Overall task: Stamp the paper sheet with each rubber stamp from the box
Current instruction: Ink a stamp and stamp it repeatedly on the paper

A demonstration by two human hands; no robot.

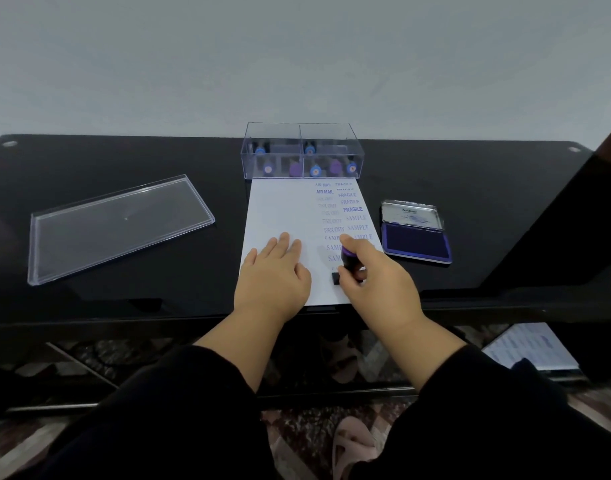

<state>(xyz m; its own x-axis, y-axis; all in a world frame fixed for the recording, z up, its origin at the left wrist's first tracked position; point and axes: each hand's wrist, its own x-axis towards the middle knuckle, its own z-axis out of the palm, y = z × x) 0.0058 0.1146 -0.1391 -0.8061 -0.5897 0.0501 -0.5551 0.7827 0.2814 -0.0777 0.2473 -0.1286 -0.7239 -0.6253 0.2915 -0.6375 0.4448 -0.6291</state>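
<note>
One stamp [347, 263] — right-hand fingers [357, 251] wrapped round it — meets paper [280, 209].

We see the right hand [373, 275] gripping a purple-topped stamp [348, 263] pressed on the paper sheet [280, 209], the left hand [273, 275] flat beside it, the ink pad [415, 242] open at right.

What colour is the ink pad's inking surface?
Dark purple-blue; the open ink pad shows best in the head view.
</note>
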